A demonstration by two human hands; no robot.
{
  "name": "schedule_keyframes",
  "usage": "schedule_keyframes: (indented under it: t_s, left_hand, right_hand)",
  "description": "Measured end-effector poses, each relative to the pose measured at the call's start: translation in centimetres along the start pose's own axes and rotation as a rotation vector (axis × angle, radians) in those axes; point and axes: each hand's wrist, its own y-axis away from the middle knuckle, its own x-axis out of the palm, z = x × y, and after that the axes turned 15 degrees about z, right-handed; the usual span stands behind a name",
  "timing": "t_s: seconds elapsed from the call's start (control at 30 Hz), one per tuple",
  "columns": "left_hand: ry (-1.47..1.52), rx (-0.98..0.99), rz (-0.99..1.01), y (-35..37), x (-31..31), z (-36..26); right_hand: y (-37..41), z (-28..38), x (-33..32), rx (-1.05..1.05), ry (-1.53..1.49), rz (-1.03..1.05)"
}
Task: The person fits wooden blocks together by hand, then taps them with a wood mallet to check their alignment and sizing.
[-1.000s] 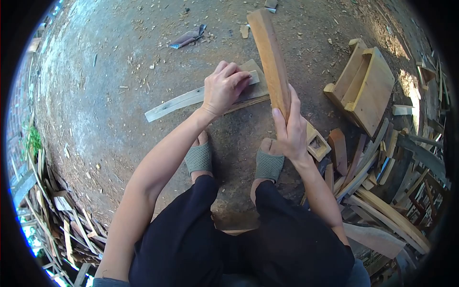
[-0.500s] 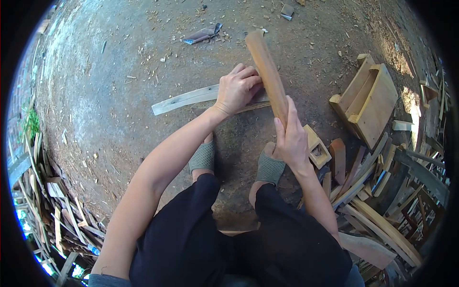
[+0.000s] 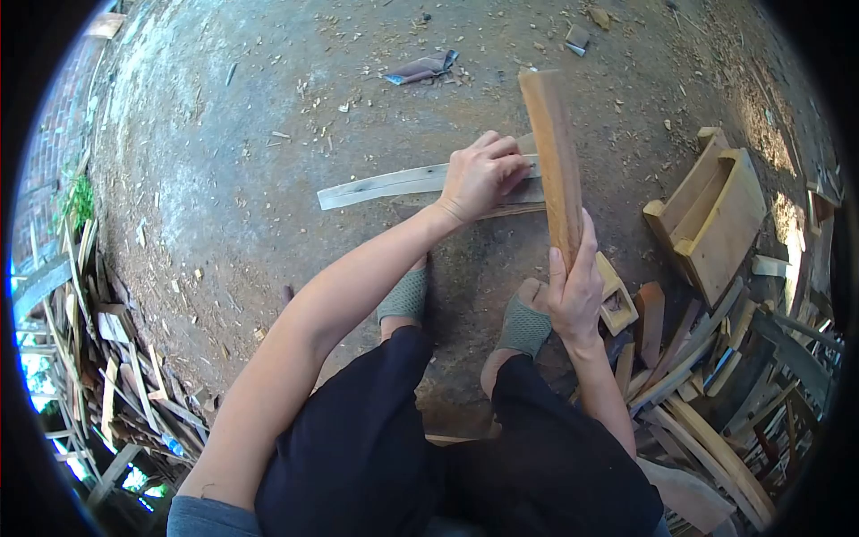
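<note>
My right hand (image 3: 577, 291) is closed around the lower end of a long brown wooden piece (image 3: 555, 148), thumb on the near face, and holds it raised and nearly upright in view. Close to the left side of this piece is my left hand (image 3: 486, 176), its fingers curled and pressed together; I cannot tell what is in them. Behind the left hand, a pale wooden strip (image 3: 380, 185) lies across the ground, with its right part covered by the hand and the raised piece.
Right of my feet is a small wooden block with an opening (image 3: 617, 300). A wooden box-like frame (image 3: 725, 215) stands farther right, above heaped offcuts (image 3: 707, 421). More scrap wood (image 3: 112, 358) is piled at left. Dark crumpled scrap (image 3: 425, 69) lies ahead among shavings.
The whole view has shifted, so things appear farther right. The wooden piece now stands more upright. My left hand's fingertips have come slightly away from its edge, still curled.
</note>
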Motion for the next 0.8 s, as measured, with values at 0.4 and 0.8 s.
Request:
schedule_keyframes:
  t_s: [0.4, 0.8]
  left_hand:
    - [0.096, -0.043, 0.094, 0.4, -0.7, -0.3]
    - [-0.020, -0.041, 0.079, 1.6, -0.9, -0.1]
  right_hand:
    - [-0.1, -0.7, 0.3, 0.027, -0.012, 0.055]
    - [-0.5, -0.1, -0.3, 0.036, 0.029, 0.054]
